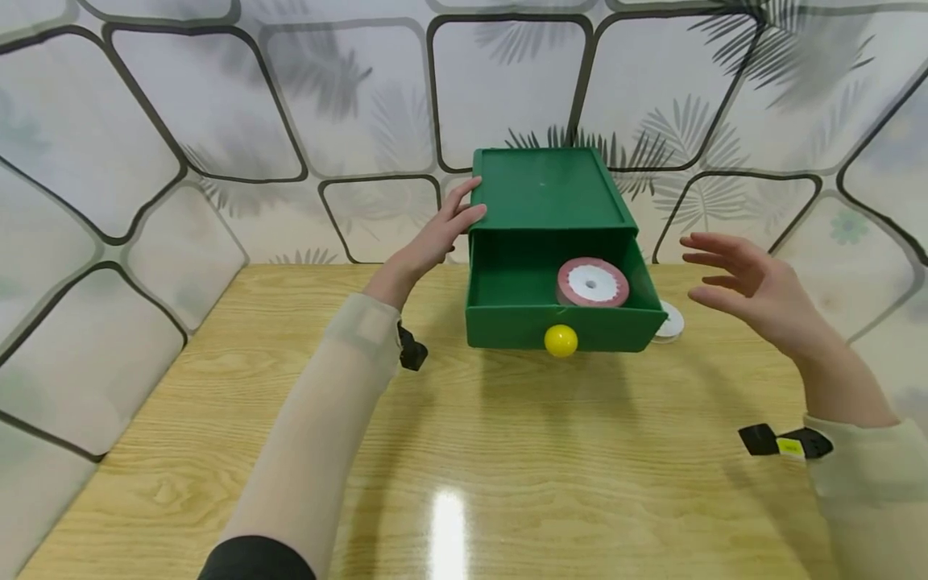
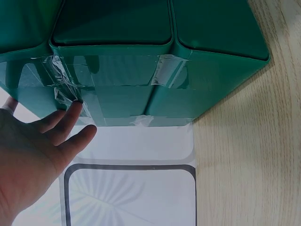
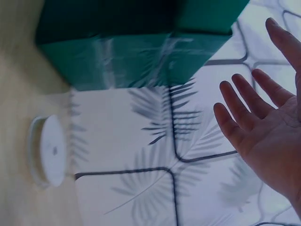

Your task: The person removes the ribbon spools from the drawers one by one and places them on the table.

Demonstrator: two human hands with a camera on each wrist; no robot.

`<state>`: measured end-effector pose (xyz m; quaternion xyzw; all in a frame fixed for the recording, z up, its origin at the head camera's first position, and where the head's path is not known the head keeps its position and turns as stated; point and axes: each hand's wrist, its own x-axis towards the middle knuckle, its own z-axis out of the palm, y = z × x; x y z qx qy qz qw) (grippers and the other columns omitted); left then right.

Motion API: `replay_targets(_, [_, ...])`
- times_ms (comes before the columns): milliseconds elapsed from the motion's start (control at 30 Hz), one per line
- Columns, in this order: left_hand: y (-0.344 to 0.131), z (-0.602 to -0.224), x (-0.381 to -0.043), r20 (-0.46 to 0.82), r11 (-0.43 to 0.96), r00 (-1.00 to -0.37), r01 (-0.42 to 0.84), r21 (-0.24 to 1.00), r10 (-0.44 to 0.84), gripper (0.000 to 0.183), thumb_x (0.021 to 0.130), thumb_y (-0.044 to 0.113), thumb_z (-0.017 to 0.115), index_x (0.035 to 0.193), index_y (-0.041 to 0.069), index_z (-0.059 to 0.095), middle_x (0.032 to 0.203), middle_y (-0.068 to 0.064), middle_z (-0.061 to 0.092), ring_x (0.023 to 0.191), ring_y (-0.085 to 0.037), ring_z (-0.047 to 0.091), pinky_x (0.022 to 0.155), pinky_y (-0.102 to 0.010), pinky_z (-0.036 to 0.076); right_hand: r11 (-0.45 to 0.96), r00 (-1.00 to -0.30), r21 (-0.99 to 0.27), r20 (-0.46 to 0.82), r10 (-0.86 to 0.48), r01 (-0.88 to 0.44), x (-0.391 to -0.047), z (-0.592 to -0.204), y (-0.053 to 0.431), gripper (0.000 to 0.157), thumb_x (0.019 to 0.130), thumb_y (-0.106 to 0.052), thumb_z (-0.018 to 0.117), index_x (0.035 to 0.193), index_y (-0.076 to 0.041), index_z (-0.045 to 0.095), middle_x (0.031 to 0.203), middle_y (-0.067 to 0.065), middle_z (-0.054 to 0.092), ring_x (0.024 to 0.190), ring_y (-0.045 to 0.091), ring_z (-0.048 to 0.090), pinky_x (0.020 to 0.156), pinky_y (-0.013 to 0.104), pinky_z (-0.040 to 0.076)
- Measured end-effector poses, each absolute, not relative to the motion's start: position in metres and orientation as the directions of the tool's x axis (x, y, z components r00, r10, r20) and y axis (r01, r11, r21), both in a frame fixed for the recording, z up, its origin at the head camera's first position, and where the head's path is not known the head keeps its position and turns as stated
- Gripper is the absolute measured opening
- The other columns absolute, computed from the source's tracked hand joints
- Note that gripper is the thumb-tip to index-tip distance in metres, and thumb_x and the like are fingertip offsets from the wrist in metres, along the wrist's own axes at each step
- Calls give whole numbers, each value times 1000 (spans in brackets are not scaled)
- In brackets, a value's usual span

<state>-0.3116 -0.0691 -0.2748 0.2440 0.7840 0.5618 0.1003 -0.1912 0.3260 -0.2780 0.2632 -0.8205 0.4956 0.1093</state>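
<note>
A green drawer box stands at the back of the table, its top drawer pulled out by a yellow round knob. Inside that drawer lies a pink-edged ribbon spool with a white face. My left hand rests its spread fingers against the box's left side; in the left wrist view its fingertips meet the taped wall. Off to the right, my right hand hovers with loosely bent fingers and nothing in it. A white spool is on the table beside the box, partly hidden in the head view.
Behind the table rises a pale wall covering with dark outlines and leaf shapes. Clear tape binds the stacked drawer units along their side.
</note>
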Motion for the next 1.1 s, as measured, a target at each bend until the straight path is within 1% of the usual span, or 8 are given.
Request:
replay_targets(100, [-70,-275,-312,119,250,-865,269,930,488,60,102,44,37,156,38,10,157,-6,23,136,-31,33,104,-60,23,294,-800,-755,483,-356,-586,-190,-263,318,64,84,22,58,143,0,46,136,0,54,121,11,50,90,15,41])
replay_targets(167, [-70,-275,-312,119,250,-865,269,930,487,60,102,44,37,156,38,10,157,-6,23,136,-30,33,104,-60,23,289,-774,-731,504,-382,-618,-189,-253,311,65,82,23,58,142,1,46,137,3,53,122,12,50,91,15,40])
replay_targets(367, [-71,-275,-313,124,249,-863,274,929,490,60,102,44,37,156,38,10,158,-6,22,136,-30,33,104,-61,23,460,-727,-564,506,-464,-686,-189,-229,288,67,80,18,67,141,-1,49,139,0,53,121,8,50,91,15,40])
replay_targets(467, [-71,-275,-313,127,245,-860,278,929,494,60,103,44,37,156,38,9,158,-6,21,136,-30,33,104,-61,23,500,-731,-533,473,-493,-682,-189,-219,276,66,79,13,73,139,-5,53,134,-3,56,118,5,51,90,14,39])
replay_targets(567, [-71,-276,-314,128,240,-859,276,931,495,60,103,44,37,156,38,9,158,-7,20,136,-31,33,104,-61,23,520,-735,-523,422,-531,-675,-190,-211,265,63,78,9,77,135,-9,57,127,0,60,114,6,52,90,16,39])
replay_targets(733, [-71,-276,-314,126,238,-857,275,932,499,60,103,43,37,156,38,9,158,-7,20,136,-31,33,104,-61,23,604,-776,-498,294,-558,-623,-194,-206,250,51,81,-6,79,128,-15,63,121,2,64,110,9,54,89,18,37])
replay_targets(900, [-71,-276,-313,126,238,-858,275,931,498,60,103,43,37,156,37,9,158,-7,20,136,-30,33,104,-60,23,674,-800,-448,197,-567,-588,-200,-205,237,37,83,-14,79,118,-13,68,114,-1,66,102,18,55,81,29,41])
replay_targets(1100, [-70,-276,-313,131,231,-854,279,932,504,61,103,43,37,156,36,9,157,-8,21,137,-30,33,104,-60,24,704,-796,-400,125,-592,-586,-207,-208,227,31,84,-11,77,114,-10,69,105,1,67,95,22,57,81,43,45])
